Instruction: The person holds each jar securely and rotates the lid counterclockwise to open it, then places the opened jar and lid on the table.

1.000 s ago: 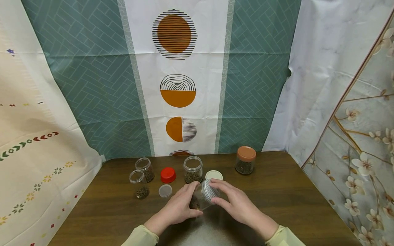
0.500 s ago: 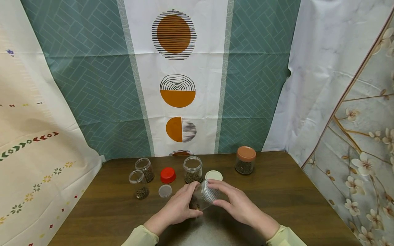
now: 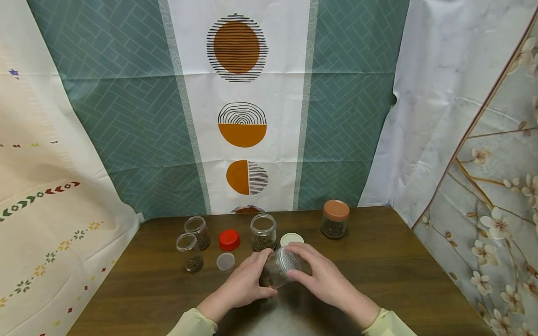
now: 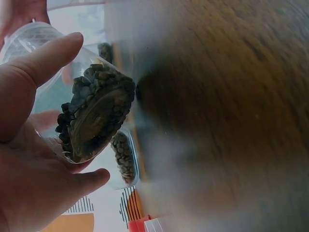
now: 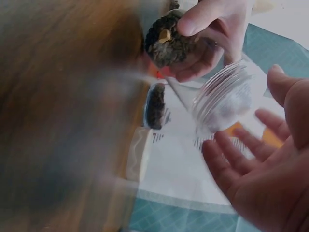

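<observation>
A clear jar (image 3: 272, 272) with dark, pebble-like pieces lies tilted between the hands, its mouth toward the right. My left hand (image 3: 245, 280) grips its body, thumb on one side and fingers on the other. Through the jar's wall the left wrist view shows the dark contents (image 4: 99, 108) gathered at the base. A lid (image 3: 290, 261) with a pale criss-cross top covers the threaded mouth. Around that lid my right hand (image 3: 321, 275) spreads its fingers and thumb; in the right wrist view the thumb stands slightly off the rim, with the fingertips close below it.
Behind the hands stand an uncovered jar (image 3: 263, 233) and a cream lid (image 3: 292, 239). To the left are two uncovered jars, the nearer jar (image 3: 190, 254) beside a red cap (image 3: 229, 239) and a translucent lid (image 3: 225, 261). A jar with an orange-brown lid (image 3: 336, 211) stands back right.
My right hand's thumb and fingers shifted slightly off and back around the lid. My left hand and the tilted jar stay nearly in place.
</observation>
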{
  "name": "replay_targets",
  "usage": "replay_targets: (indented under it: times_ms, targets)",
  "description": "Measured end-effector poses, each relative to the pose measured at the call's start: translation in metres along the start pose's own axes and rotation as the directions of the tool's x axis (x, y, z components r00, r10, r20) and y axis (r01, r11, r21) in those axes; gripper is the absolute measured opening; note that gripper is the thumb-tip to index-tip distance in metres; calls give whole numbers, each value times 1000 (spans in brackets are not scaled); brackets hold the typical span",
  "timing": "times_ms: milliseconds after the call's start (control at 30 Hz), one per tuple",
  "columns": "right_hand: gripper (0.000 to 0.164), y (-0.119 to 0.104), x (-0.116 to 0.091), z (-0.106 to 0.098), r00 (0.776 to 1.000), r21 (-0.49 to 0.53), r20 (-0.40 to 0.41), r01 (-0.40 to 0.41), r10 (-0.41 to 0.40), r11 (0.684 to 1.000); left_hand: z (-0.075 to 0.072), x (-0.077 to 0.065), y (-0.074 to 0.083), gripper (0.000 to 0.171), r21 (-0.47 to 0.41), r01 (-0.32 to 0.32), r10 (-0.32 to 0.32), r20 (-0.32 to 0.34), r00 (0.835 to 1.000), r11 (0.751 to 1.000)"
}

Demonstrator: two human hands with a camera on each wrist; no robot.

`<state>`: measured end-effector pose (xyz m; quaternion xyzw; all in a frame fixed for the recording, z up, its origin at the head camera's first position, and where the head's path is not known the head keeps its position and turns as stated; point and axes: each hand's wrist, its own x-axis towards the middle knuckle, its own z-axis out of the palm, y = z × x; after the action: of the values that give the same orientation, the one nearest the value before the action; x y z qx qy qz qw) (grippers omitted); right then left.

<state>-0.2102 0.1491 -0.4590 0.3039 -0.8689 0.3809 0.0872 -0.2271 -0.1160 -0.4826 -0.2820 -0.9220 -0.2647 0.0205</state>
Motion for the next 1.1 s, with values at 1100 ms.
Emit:
replay_targets:
  times_ms: [1100]
  targets:
    - [64, -8, 8, -7, 991, -30, 131, -31, 35, 999, -3, -3, 3, 99, -2, 3, -3, 13, 1000, 1000]
